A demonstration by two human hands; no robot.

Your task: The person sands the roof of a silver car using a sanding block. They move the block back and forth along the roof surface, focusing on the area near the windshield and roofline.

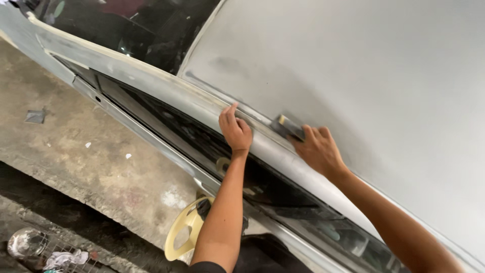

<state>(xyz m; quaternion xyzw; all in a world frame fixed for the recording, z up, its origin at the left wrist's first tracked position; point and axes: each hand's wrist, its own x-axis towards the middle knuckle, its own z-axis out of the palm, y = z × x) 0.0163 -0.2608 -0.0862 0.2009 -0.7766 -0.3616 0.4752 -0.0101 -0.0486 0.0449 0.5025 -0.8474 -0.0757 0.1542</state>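
A car body coated in dull grey primer fills the view, its roof (pixel 364 76) at the right and the roof rail above the side window opening running diagonally. My left hand (pixel 235 131) rests on the roof rail (pixel 166 88), fingers curled against its edge, holding nothing. My right hand (pixel 317 149) presses a small dark sanding block (pixel 287 126) with a yellowish edge against the roof just above the rail. The door window opening (pixel 212 146) below both hands is dark.
A roll of cream masking tape (pixel 179 235) sits below my left forearm near the door. Concrete floor (pixel 76 146) lies at the left with a small grey scrap (pixel 35 117). A metal grate with rags (pixel 45 253) is at the bottom left.
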